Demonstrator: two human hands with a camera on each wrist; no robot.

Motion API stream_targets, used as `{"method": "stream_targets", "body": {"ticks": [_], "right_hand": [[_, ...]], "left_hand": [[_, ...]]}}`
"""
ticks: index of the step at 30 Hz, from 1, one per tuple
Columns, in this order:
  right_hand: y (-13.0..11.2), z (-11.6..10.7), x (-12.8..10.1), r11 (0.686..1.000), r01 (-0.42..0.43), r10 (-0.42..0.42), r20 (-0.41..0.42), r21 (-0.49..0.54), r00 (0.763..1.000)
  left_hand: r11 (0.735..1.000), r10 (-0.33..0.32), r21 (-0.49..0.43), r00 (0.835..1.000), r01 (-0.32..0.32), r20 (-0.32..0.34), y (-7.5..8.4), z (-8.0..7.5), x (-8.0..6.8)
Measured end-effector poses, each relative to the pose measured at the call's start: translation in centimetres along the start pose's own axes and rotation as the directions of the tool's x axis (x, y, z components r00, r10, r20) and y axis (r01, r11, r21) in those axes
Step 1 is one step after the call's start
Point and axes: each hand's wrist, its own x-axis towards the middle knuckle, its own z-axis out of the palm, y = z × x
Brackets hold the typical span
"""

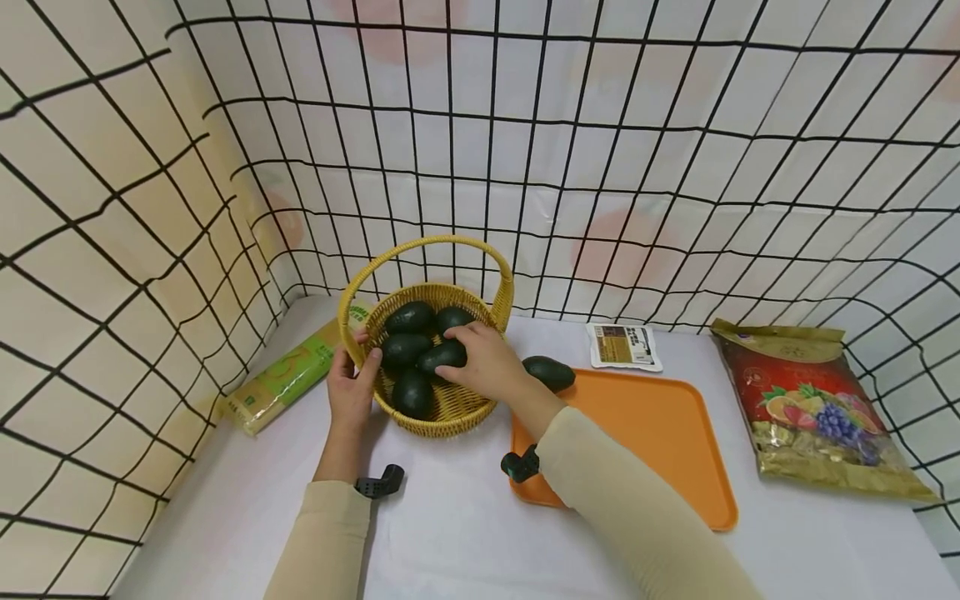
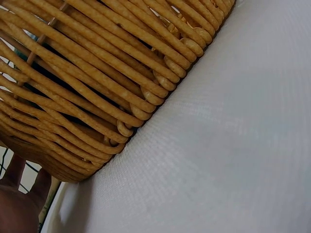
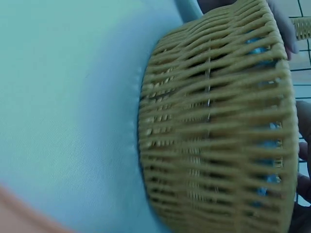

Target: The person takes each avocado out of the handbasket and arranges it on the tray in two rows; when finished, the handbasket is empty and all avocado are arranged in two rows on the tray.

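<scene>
Sleeves in beige are coming in from 6 o'clock over the white cloth-covered table (image 1: 450, 533). Left hand (image 1: 351, 385) is gripping the near-left rim of the round yellow wicker basket with hoop handle (image 1: 450, 412), thumb curled over the edge, probably steadying it so it doesn't slide. Right hand (image 1: 486, 360) is reaching over the right rim at 3 o'clock, fingers curling round one dark green avocado in the basket (image 1: 442, 357). Four more dark avocados are sitting around it, packed close. Hoop handle is arching over the far half, so entry from the near side is staying clear.

Flat orange plastic tray (image 1: 660, 442) is lying just right of the basket, mostly bare; one loose dark avocado (image 1: 550, 372) is resting at its far-left corner. Green-and-yellow long packet (image 1: 288, 375) is lying at 9 o'clock, its far end hidden behind the basket. Small white sachet (image 1: 624, 346) is sitting beyond the tray; red-and-gold fruit-print bag (image 1: 813, 412) is well apart at 3 o'clock. Black wire grid walls are closing left and back.
</scene>
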Motion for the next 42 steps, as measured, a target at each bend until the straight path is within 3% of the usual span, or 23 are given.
{"method": "stream_targets", "body": {"ticks": [12,28,35,42], "right_hand": [[-0.4,1.7,1.7,0.996,-0.051,0.055,0.044,-0.072,0.998],[-0.4,2.5,1.8,0.975,-0.043,0.063,0.085,-0.217,0.994],[-0.5,2.4,1.8,0.974,-0.047,0.068,0.087,-0.222,0.994],[-0.7,2.3,1.6,0.974,-0.042,0.061,0.083,-0.224,0.995]], "left_hand": [[1.0,-0.016,0.006,1.0,0.016,0.01,0.0,-0.1,0.1],[1.0,-0.002,-0.008,1.0,0.002,-0.001,0.3,0.0,0.0],[0.999,0.027,-0.034,1.0,-0.027,0.015,0.2,0.1,0.3],[1.0,-0.007,-0.024,1.0,0.007,0.017,-0.1,-0.2,0.3]]}}
